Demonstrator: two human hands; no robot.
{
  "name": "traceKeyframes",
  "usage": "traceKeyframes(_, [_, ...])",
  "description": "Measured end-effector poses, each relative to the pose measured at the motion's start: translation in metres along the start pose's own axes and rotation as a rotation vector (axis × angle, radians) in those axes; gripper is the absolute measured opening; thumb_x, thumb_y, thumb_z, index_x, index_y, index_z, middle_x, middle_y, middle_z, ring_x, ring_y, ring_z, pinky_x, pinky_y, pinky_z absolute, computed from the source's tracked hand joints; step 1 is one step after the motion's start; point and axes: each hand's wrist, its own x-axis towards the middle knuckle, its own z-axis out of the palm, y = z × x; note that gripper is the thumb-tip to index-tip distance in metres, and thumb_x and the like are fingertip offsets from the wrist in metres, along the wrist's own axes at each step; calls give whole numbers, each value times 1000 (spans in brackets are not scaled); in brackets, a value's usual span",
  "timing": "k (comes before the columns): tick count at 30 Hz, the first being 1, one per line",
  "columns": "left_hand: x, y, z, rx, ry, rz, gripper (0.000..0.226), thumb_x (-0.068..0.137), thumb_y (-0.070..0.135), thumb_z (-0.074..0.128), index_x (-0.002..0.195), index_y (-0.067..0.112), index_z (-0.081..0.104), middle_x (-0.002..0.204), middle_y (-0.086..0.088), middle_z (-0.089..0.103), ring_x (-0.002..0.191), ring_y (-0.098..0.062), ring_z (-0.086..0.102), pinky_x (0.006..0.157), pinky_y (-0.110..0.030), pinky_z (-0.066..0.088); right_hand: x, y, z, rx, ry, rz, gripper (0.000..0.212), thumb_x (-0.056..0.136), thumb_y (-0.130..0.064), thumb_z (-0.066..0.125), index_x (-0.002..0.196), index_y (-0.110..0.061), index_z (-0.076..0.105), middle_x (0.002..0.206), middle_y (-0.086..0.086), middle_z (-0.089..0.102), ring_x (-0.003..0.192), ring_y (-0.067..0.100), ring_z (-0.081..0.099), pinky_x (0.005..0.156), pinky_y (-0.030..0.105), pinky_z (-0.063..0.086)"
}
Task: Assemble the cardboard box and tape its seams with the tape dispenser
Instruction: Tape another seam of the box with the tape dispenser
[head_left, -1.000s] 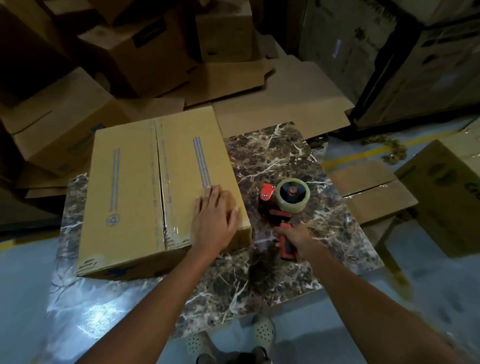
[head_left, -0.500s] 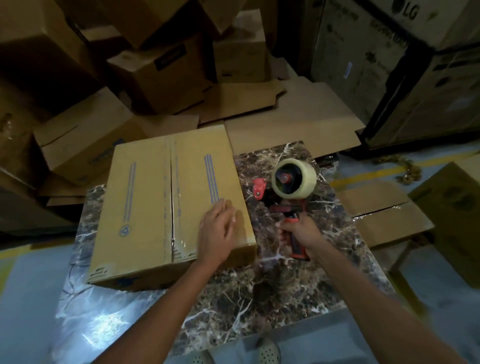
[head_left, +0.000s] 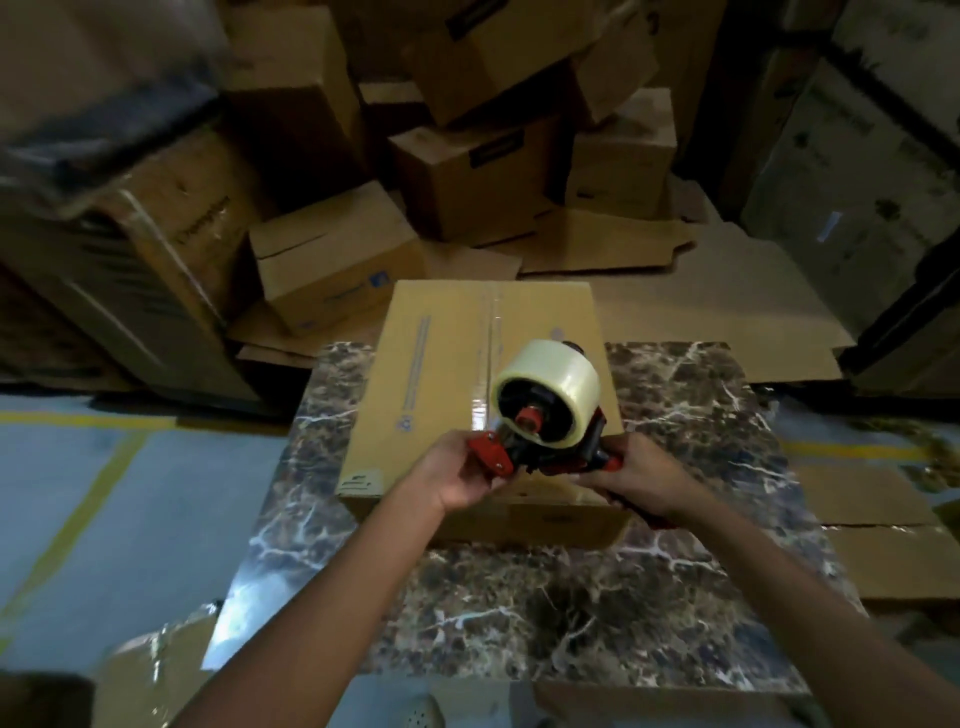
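Note:
A closed cardboard box (head_left: 441, 358) lies on the marble table (head_left: 691, 415), its top centre seam covered with clear tape. Above the box's near edge I hold the red tape dispenser (head_left: 545, 410) with its roll of clear tape facing me. My right hand (head_left: 644, 475) grips the dispenser's red handle. My left hand (head_left: 462, 475) holds the dispenser's red front plate, fingers closed on it. Both hands hide the box's near edge under them.
Stacked and tumbled cardboard boxes (head_left: 332, 260) fill the floor behind the table, with flattened sheets (head_left: 701, 291) beyond the box. More flat cardboard (head_left: 872, 519) lies right of the table. Tall printed cartons (head_left: 857, 171) stand at the right. Blue floor with yellow lines (head_left: 78, 519) at left.
The dispenser has been lifted from the table and brought over the box's near edge. My left hand left the box top and took hold of the dispenser's front. The view swung left.

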Motion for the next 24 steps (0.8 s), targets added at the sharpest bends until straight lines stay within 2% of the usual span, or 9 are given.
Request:
traceKeyframes(2, [-10,5,-22,46,39,28,30,101,9,30,96,-1,58,75,-18,68,65,-26,66,45,-28,56,9,-13,14,-43,-35,0,22,82,-27,79,77,-11,65,55,5,61,50,18,57,52,33,46])
traceKeyframes(4, [-14,11,-44,102,76,121,29,100,2,30,91,2,58,69,-14,65,55,-20,63,41,-23,50,19,-26,28,-67,-77,-5,23,83,-25,78,72,-10,64,50,1,59,46,16,55,52,32,46])
traceKeyframes(9, [-21,28,-93,177,167,364,15,95,-4,48,88,3,60,76,-14,68,63,-20,65,54,-27,55,38,-58,66,-170,-124,-50,31,81,-27,79,76,0,66,48,0,58,44,16,53,51,33,43])
traceKeyframes(11, [-29,36,-111,179,193,401,21,93,-5,51,77,6,58,63,-8,67,55,-16,65,48,-25,53,45,-68,82,-189,-135,-68,28,82,-25,78,75,-1,65,48,0,57,44,16,53,51,32,41])
traceKeyframes(15, [-43,57,-155,295,310,544,38,83,-16,55,58,12,61,55,-6,62,53,-22,59,46,-25,50,56,-75,104,-251,-142,-94,27,83,-21,76,71,-1,64,49,2,56,44,16,51,49,28,39])
traceKeyframes(17, [-51,66,-179,280,348,564,31,81,-20,57,63,6,56,59,-12,60,46,-18,62,47,-28,56,60,-74,106,-287,-131,-84,25,82,-19,76,77,3,66,52,4,57,45,15,51,49,28,38])
traceKeyframes(20, [-56,75,-204,253,321,594,27,80,-23,55,66,0,54,66,-19,62,53,-28,68,59,-39,61,64,-70,103,-293,-136,-62,23,82,-16,75,78,5,66,54,7,57,45,17,51,48,29,37])
traceKeyframes(24, [-48,77,-214,373,319,607,24,81,-26,50,73,-5,59,72,-25,63,52,-26,68,51,-29,57,72,-62,109,-320,-150,-21,34,81,-20,76,71,8,59,52,7,53,45,17,48,48,28,35])
